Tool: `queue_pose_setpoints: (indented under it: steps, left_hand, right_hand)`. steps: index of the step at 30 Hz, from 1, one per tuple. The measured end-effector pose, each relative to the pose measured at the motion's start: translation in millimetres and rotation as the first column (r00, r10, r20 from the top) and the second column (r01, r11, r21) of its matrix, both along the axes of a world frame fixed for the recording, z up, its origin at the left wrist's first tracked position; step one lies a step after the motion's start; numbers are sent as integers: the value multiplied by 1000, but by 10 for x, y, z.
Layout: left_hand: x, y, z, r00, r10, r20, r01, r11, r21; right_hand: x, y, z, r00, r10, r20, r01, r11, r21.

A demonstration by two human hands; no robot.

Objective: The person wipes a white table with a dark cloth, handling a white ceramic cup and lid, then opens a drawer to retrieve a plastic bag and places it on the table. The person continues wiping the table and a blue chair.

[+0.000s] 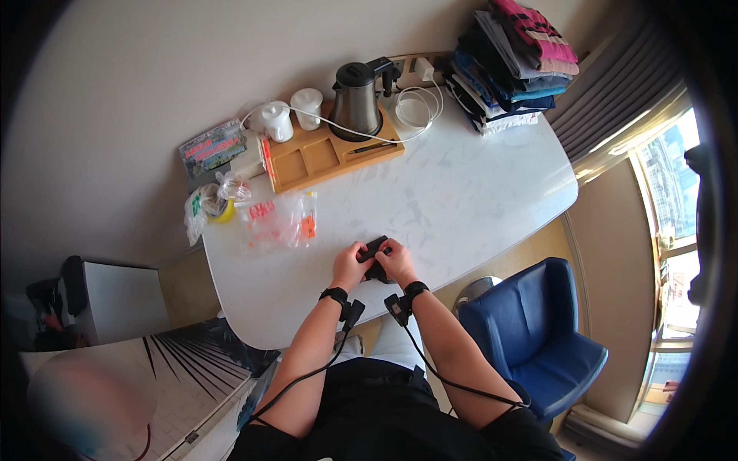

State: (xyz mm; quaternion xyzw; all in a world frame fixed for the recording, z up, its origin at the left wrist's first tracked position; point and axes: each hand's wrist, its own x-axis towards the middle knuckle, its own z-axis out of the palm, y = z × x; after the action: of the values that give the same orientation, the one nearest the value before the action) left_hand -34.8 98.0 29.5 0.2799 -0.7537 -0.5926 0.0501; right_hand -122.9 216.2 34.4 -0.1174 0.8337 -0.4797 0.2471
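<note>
A small black item (372,249) is held between both my hands, low over the front part of the white marbled table (461,190). My left hand (349,267) grips it from the left, thumb on top. The fingers of my right hand (399,262) pinch it at its right upper edge. More dark material (377,272) shows below, between the hands; what kind of thing it is cannot be made out. To the left of my hands lies a clear plastic bag (277,222) with red and orange print.
Toward the wall, a wooden tray (311,161) bears a steel electric kettle (354,104), two white lidded mugs (278,122) and a pen (372,147). A white charging cable (431,106) loops nearby. Folded clothes (507,75) are stacked at the far right. A blue chair (524,328) stands right.
</note>
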Motion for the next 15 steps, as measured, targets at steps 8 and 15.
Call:
queue_pose_setpoints:
  steps: [8, 15]
  left_hand:
    - [-40, -62, -2, 999, -40, -3, 40, 999, 17]
    - [-82, -35, -24, 1000, 2, 25, -3, 999, 53]
  right_hand:
    - [-28, -7, -5, 1000, -2, 23, 1, 999, 36]
    - [-63, -52, 33, 999, -28, 43, 27, 999, 27]
